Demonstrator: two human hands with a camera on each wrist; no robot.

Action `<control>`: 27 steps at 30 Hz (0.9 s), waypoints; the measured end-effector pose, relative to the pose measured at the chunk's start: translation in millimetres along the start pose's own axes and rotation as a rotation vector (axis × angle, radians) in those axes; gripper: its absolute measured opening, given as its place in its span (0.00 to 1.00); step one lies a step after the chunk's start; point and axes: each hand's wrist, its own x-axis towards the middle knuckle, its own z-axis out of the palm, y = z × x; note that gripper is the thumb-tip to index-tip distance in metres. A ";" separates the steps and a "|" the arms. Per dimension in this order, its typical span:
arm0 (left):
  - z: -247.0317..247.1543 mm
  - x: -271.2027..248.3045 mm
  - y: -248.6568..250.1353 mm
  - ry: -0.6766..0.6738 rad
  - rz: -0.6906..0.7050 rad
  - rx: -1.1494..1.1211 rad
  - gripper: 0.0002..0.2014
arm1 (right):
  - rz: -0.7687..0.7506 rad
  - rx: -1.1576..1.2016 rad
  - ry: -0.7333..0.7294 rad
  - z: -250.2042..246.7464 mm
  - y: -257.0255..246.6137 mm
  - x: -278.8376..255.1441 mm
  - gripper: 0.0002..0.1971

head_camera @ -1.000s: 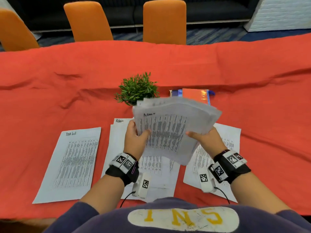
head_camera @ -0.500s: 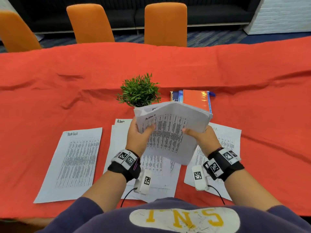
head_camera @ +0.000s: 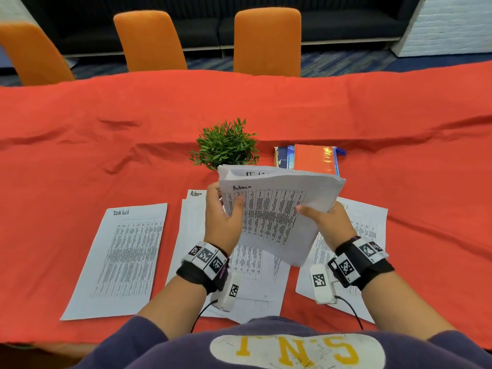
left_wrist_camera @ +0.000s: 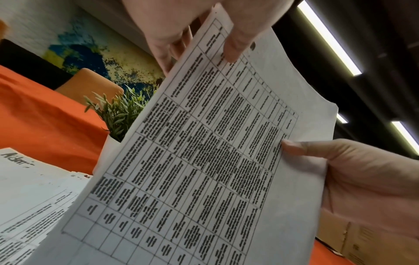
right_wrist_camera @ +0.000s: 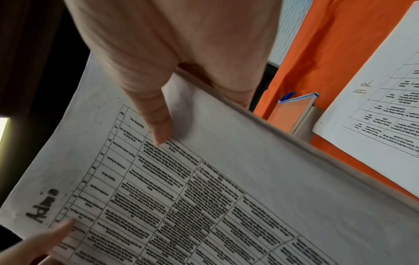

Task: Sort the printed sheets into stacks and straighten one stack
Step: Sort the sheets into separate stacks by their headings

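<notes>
Item: bundle of sheets (head_camera: pixel 277 209), held in the air above the tabletop (head_camera: pixel 80 169), top page headed "Admin".
Grip: left hand (head_camera: pixel 223 222) pinches the left edge, thumb on the print; right hand (head_camera: pixel 326 222) clamps the right edge, thumb on top.
On the tabletop: "Task list" sheet (head_camera: pixel 119 259) at left, "Admin" stack (head_camera: pixel 255 283) under the bundle, "HR" stack (right_wrist_camera: pixel 381 114) at right.
Risks: loose pages likely slide out if either grip eases; the top page may land on the wrong stack; a dropped sheet may skew the already uneven "Admin" stack.
Obscured: fingers behind the bundle; second page's heading; sheet count; table text unreadable.
</notes>
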 end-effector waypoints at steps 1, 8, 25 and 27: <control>-1.0 0.6 1.6 -0.005 -0.001 0.003 0.14 | 0.000 0.004 0.002 -0.2 0.1 0.5 0.13; -3.5 6.8 14.8 0.041 0.111 -0.019 0.15 | 0.002 -0.006 -0.010 -0.5 0.9 2.5 0.13; -7.2 14.8 28.8 0.017 -0.097 -0.271 0.11 | -0.103 -0.039 -0.088 4.3 -20.6 7.6 0.20; -7.1 13.4 20.5 -0.008 -0.147 -0.216 0.13 | -0.071 -0.068 -0.092 2.4 -13.3 10.5 0.22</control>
